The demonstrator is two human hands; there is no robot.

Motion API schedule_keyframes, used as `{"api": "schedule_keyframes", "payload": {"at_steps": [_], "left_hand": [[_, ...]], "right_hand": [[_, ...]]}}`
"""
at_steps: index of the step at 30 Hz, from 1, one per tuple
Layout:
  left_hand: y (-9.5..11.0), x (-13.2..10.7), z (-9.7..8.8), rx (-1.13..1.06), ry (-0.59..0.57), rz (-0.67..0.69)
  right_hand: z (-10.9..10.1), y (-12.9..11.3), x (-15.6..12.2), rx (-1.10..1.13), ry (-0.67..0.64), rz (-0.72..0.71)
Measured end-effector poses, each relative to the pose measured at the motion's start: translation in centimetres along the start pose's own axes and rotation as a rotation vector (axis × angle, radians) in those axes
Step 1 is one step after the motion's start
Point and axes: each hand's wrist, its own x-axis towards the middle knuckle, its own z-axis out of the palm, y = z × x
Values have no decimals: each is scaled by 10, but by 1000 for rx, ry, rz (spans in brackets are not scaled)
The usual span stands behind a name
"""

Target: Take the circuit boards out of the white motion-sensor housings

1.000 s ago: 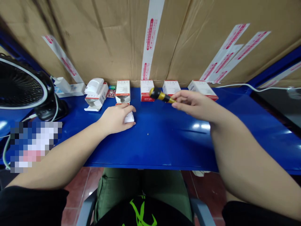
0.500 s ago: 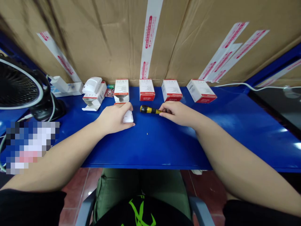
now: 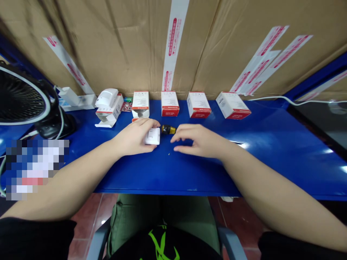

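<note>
Over a blue table (image 3: 162, 177), your left hand (image 3: 132, 135) clasps the case (image 3: 155, 136) — likely light, stiff plastic, best gripped by its edges — while your right hand (image 3: 202, 141), loosely spread, hangs near the screwdriver (image 3: 168, 129).

Blue table (image 3: 162, 177): red-white boxes (image 3: 170, 104) along back, black-yellow tool (image 3: 168, 129) mid-table, tiny piece (image 3: 168, 154) nearer front.

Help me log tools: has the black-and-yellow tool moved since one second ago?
Yes. Against the red-and-white box just behind it, the tool sits lower and further left in view.
</note>
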Motion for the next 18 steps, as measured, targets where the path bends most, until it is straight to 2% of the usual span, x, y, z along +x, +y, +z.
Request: {"api": "schedule_keyframes", "payload": {"at_steps": [3, 9, 14, 18], "left_hand": [[-1, 0, 2, -11, 4, 14], [-2, 1, 1, 15, -8, -18], [0, 1, 0, 50, -20, -71], [2, 1, -1, 116, -79, -129]], "right_hand": [[15, -11, 4, -23, -149, -51], [27, -22, 9, -192, -195, -73], [26, -31, 6, -290, -204, 33], [29, -37, 4, -375, -242, 114]]}}
